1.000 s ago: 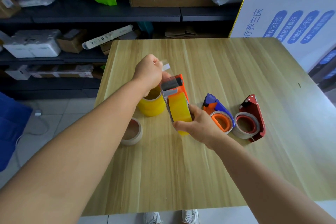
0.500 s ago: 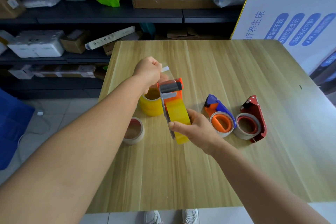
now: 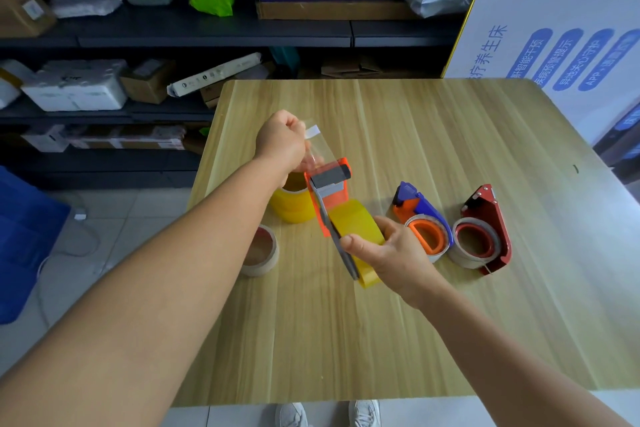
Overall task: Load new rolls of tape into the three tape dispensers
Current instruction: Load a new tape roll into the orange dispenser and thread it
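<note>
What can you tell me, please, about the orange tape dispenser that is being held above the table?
The orange tape dispenser looks like plastic, with a dark grey roller or flap at its top end and a grey metal-looking side plate. It is tilted, held in the air over the wooden table. A yellow tape roll sits in it. The right hand grips its lower end; the left hand pinches the clear tape strip drawn past its head.

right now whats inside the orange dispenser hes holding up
A yellow tape roll sits inside the orange dispenser, gripped by the right hand. The left hand pulls its clear tape end out. The roll's core and hub are hidden.
</note>
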Demonstrator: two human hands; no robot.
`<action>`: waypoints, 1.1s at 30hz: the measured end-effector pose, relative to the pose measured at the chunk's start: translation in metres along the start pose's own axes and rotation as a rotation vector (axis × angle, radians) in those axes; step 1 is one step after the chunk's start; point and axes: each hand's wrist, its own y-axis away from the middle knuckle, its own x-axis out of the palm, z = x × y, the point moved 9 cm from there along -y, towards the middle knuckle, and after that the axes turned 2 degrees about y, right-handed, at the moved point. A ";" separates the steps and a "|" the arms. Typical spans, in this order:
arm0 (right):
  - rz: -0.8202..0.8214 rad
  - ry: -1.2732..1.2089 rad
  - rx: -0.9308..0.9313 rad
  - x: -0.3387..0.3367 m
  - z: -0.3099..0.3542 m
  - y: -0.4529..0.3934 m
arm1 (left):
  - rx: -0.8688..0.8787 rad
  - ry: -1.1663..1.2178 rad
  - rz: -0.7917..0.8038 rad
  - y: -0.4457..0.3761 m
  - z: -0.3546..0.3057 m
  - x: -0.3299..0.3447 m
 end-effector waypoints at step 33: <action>-0.003 -0.282 0.005 0.000 0.021 0.000 | -0.380 0.614 0.386 0.053 0.111 0.051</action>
